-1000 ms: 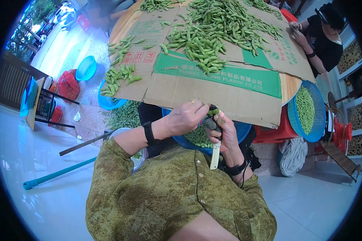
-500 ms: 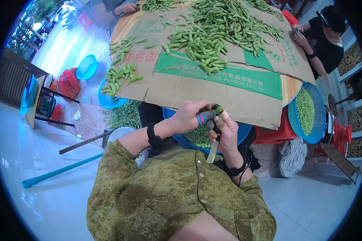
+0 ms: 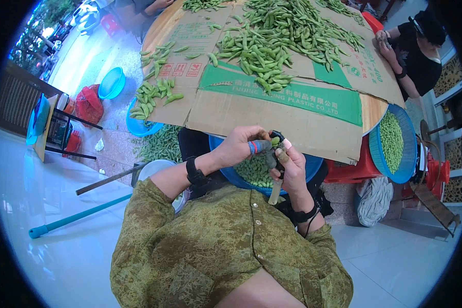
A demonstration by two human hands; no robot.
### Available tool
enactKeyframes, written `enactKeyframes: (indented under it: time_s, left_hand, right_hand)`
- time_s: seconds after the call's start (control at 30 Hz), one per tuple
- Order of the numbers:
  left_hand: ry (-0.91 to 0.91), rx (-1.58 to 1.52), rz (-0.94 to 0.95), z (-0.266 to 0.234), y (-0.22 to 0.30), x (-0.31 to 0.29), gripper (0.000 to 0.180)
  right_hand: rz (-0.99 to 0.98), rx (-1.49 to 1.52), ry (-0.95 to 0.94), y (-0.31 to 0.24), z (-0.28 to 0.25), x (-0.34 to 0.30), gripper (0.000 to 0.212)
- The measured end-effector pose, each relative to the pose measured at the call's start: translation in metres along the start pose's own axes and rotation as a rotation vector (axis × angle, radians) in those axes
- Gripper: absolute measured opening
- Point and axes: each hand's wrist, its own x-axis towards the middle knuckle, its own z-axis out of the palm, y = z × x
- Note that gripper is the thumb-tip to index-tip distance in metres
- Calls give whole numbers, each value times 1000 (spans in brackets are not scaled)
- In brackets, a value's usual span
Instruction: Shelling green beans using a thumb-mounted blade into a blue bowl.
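**Green pod [image 3: 275, 140] pinched in L fingers [image 3: 261, 147]; pale handle [image 3: 275, 193] in R fingers [image 3: 284, 157]**

L fingers nearly closed, R fingers curled snug. Beyond them, cardboard [image 3: 251, 117] on desk [image 3: 373, 114]: green band [image 3: 344, 106] w/ white lettering [image 3: 287, 100], red symbols [image 3: 179, 69] to L, pod heap [image 3: 277, 46] farther off. Cardboard's near edge blocks part of blue bowl [image 3: 313, 169] w/ shelled beans [image 3: 252, 173] below fingers. To R, blue basket [image 3: 410, 159]; beyond, co-worker [image 3: 421, 66].

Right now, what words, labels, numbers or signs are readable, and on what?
I won't copy print; on the cardboard I see:
Green band: readable white lettering, two scripts
Left: three red square pictograms
Above those: small green print, too blurred to read
Right: red and green characters
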Motion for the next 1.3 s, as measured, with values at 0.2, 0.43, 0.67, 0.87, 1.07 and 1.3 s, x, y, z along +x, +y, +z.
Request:
enactKeyframes:
  time_s: [0.2, 0.43, 0.67, 0.87, 1.07, 1.3]
  left_hand:
    - [31, 37, 162, 4, -14, 2, 9]
    - [10, 80, 203, 2, -21, 2, 15]
    - [-66, -416, -89, 2, -20, 1, 12]
    - [-213, -753, -297, -2, -23, 0, 17]
    - [-173, -721, -277, 3, -18, -1, 21]
    - [-191, -627, -217, -1, -24, -2, 17]
  right_hand:
    - [-37, -31, -10, 6, -1, -2, 41]
    - [-54, -73, -12, 4, 2, -4, 38]
    - [-95, -139, 43, 9, -2, -3, 35]
    - [-95, -120, 8, 7, -5, -4, 32]
    - [-88, -28, 36, 6, 0, -5, 28]
    - [-148, -151, 130, 6, -2, -3, 14]
